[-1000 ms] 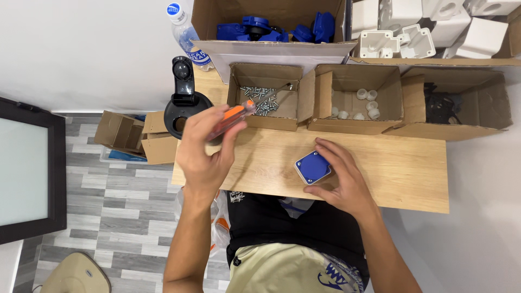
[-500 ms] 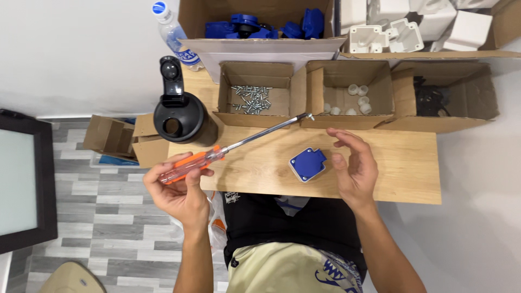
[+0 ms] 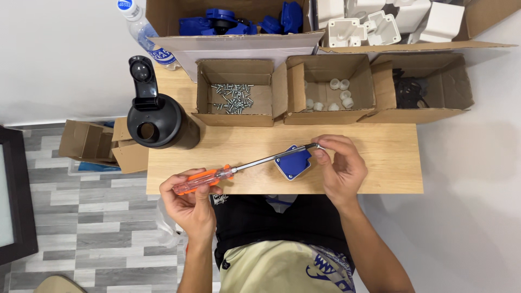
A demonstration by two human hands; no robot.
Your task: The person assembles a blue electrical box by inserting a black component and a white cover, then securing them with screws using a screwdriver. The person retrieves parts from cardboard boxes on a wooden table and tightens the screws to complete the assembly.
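Observation:
My left hand (image 3: 190, 203) grips the orange handle of a screwdriver (image 3: 228, 172) at the near left edge of the wooden table (image 3: 380, 173). Its metal shaft runs up and right across a small blue square part (image 3: 293, 162) lying on the table. My right hand (image 3: 339, 168) sits just right of that part, and its fingertips pinch the screwdriver's tip at the part's upper right corner. I cannot tell whether a screw sits on the tip.
Behind stand open cardboard boxes: one with screws (image 3: 233, 97), one with small white pieces (image 3: 328, 96), one with black parts (image 3: 415, 89). Larger boxes hold blue parts (image 3: 233, 21) and white housings (image 3: 380, 21). A black shaker cup (image 3: 154, 123) and a bottle (image 3: 142, 32) stand left.
My left hand lowered the screwdriver from upright to nearly level. The right hand let go of the blue part's side and took hold of the screwdriver's tip above it.

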